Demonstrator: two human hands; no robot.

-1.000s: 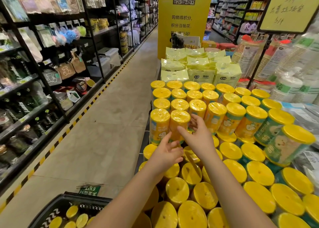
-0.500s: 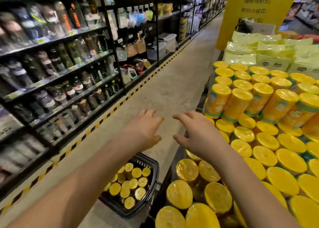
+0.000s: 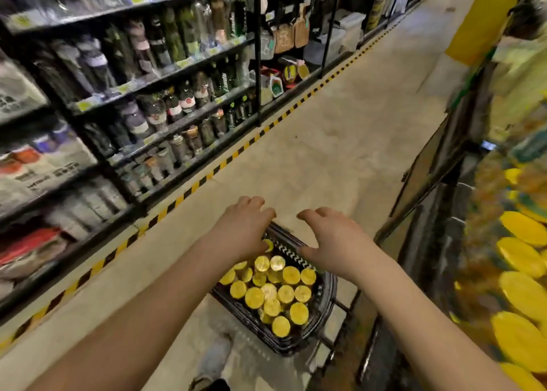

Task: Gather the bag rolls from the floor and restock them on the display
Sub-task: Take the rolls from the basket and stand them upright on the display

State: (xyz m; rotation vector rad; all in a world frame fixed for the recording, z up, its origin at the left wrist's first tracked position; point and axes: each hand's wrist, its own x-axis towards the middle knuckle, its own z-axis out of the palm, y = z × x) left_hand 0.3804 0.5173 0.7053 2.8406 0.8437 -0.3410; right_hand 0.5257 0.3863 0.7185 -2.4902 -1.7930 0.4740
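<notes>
A black shopping basket point(image 3: 324, 302) stands on the floor beside the display and holds several yellow-topped bag rolls point(image 3: 275, 293) standing upright. My left hand point(image 3: 241, 228) hovers above the basket's far left corner, fingers spread and relaxed, holding nothing. My right hand point(image 3: 331, 238) hangs over the basket's far rim, fingers loosely spread, also empty. More yellow bag rolls point(image 3: 521, 257) are stacked on the display at the right edge, blurred by motion.
Dark shelves point(image 3: 133, 118) full of bottles and packets line the left side, bordered by a yellow-black floor stripe point(image 3: 207, 177). A yellow pillar point(image 3: 479, 20) stands far right. The display's black frame point(image 3: 429, 183) runs beside the basket. A shoe point(image 3: 213, 364) shows below.
My view has swung left and down from the display to the basket. Both empty hands have left the stacked rolls and dropped toward the basket.
</notes>
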